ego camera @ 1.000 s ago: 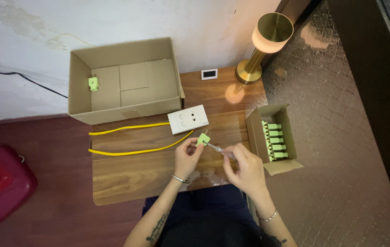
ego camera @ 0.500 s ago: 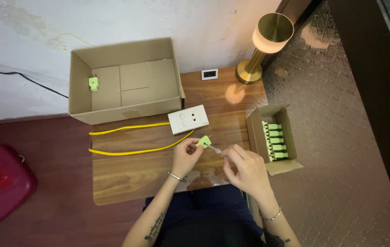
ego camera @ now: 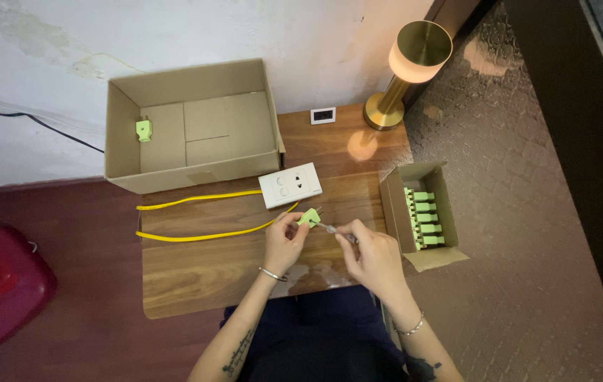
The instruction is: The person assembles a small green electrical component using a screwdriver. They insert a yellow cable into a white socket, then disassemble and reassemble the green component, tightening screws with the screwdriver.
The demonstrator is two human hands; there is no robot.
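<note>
Left hand (ego camera: 284, 242): raised over the tabletop, fingers curled, thumb and forefinger pinched together at the tips; thin bracelet at the wrist, tattoo along the bare forearm. Right hand (ego camera: 374, 256): knuckles up, fingers folded into a loose fist, pointing toward the left hand, just beside it; bracelet at the wrist, tattoo near the elbow. Both forearms angled inward from below.

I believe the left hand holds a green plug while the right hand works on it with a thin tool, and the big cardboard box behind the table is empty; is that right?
Not quite: the big box is not empty. The head view shows one green plug lying inside it, near its left wall. The rest stands: the left hand holds a green plug, and the right hand works on it with a thin tool.
</note>
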